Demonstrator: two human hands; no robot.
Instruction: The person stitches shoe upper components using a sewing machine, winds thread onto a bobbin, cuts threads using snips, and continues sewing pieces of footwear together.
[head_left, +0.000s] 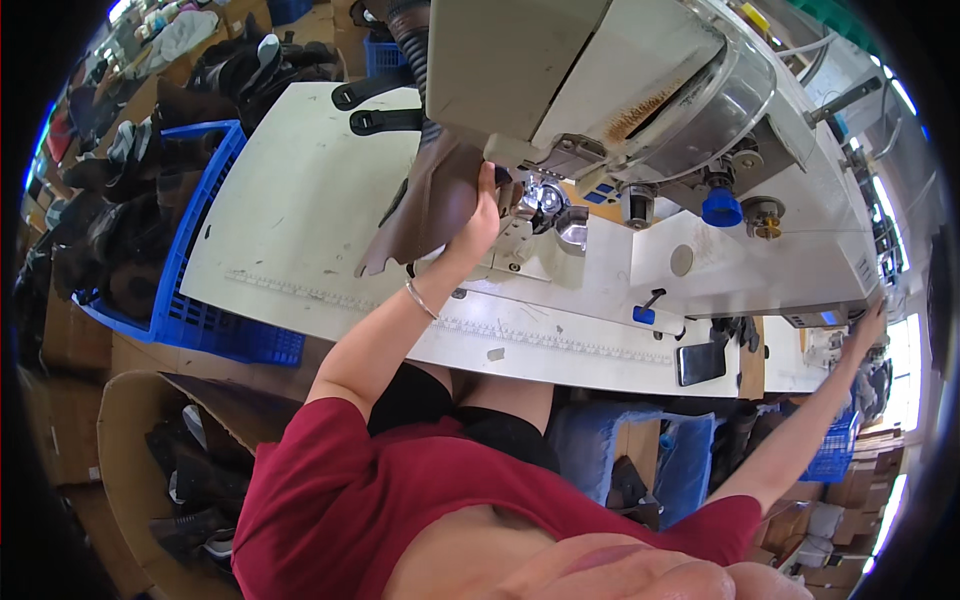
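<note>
A brown leather-like piece with a wavy lower edge hangs beside the head of a white sewing machine. My left hand is closed on its right edge, close to the shiny metal parts under the machine head; some of its fingers are hidden by the piece. My right arm stretches far out to the right. At its end, my right hand is at the right end of the machine, beside a small panel; it is small there, and its grip is not clear.
The white table carries a printed ruler strip, a black phone and a blue-tipped tool. At left stand a blue crate and a cardboard box of dark footwear pieces. A blue-lined container sits below the table.
</note>
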